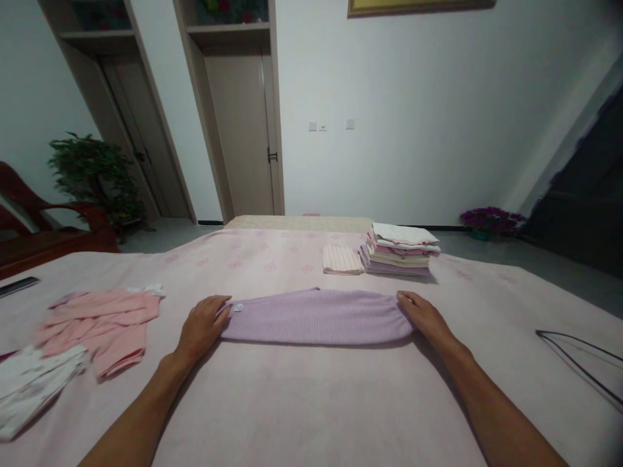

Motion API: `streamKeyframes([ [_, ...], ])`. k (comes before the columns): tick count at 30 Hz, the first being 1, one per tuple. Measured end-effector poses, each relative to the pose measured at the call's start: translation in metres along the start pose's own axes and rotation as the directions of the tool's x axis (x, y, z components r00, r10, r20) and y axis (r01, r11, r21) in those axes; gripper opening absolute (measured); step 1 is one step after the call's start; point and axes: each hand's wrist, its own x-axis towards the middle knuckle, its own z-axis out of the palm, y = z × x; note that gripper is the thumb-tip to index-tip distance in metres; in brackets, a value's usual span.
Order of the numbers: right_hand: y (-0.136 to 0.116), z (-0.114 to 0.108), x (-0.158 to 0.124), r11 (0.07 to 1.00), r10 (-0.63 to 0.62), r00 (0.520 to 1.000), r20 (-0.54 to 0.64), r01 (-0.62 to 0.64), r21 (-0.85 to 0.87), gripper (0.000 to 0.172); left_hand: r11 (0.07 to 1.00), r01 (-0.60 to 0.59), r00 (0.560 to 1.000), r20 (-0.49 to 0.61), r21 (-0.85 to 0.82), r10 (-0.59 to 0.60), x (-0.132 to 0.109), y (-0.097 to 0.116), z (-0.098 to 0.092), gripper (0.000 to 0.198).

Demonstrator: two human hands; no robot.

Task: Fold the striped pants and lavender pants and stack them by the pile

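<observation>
A lilac ribbed garment (pixel 316 318), folded into a long strip, lies across the pink patterned cloth (pixel 311 402) in front of me. My left hand (pixel 204 324) grips its left end, beside a small white label (pixel 238 308). At the opposite end my right hand (pixel 423 314) is closed on the garment's edge, with the fabric creased near the fingers. Both thumbs are on top, and the other fingers are partly hidden. Beyond the strip stand a striped folded cloth (pixel 342 259) and a stack of folded clothes (pixel 402 250).
Loose pink clothing (pixel 107 321) and a white printed garment (pixel 36 386) lie at the left. A dark flat object (pixel 18 286) is at the far left edge. Thin black wire or cord (pixel 579 363) lies at the right. A wooden chair (pixel 63 220) stands beyond the left side.
</observation>
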Motion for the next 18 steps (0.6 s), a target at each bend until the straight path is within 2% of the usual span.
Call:
streamKeyframes([
  [3, -0.005, 0.004, -0.002, 0.997, 0.061, 0.998, 0.026, -0.06, -0.051, 0.049, 0.997, -0.075, 0.99, 0.121, 0.015, 0.073, 0.003, -0.001, 0.018, 0.05],
  [6, -0.004, 0.004, -0.006, 0.996, 0.038, 0.999, -0.005, -0.039, -0.086, 0.046, 0.986, -0.101, 0.977, 0.201, 0.13, 0.074, 0.003, -0.006, 0.027, 0.052],
  [8, -0.003, 0.002, -0.009, 0.99, 0.004, 1.0, 0.004, -0.003, -0.14, 0.045, 0.976, -0.108, 0.973, 0.222, 0.189, 0.065, 0.002, -0.007, 0.029, 0.054],
  [11, -0.005, 0.001, -0.011, 0.976, -0.03, 0.999, 0.021, 0.033, -0.214, 0.045, 0.972, -0.067, 0.985, 0.169, 0.226, 0.029, 0.002, -0.001, 0.026, 0.053],
  [14, -0.009, 0.002, -0.01, 0.972, -0.011, 1.0, 0.016, 0.015, -0.234, 0.05, 0.987, -0.083, 0.994, 0.084, 0.139, 0.072, 0.01, 0.025, 0.019, 0.046],
  [17, -0.011, 0.003, -0.008, 0.973, -0.006, 1.0, 0.006, 0.007, -0.229, 0.05, 0.986, -0.156, 0.985, 0.067, -0.055, 0.16, 0.032, 0.072, 0.013, 0.039],
  [18, -0.011, 0.004, -0.009, 0.976, -0.015, 1.0, 0.007, 0.016, -0.217, 0.049, 0.986, -0.135, 0.987, 0.069, -0.099, 0.143, 0.042, 0.09, 0.012, 0.04],
])
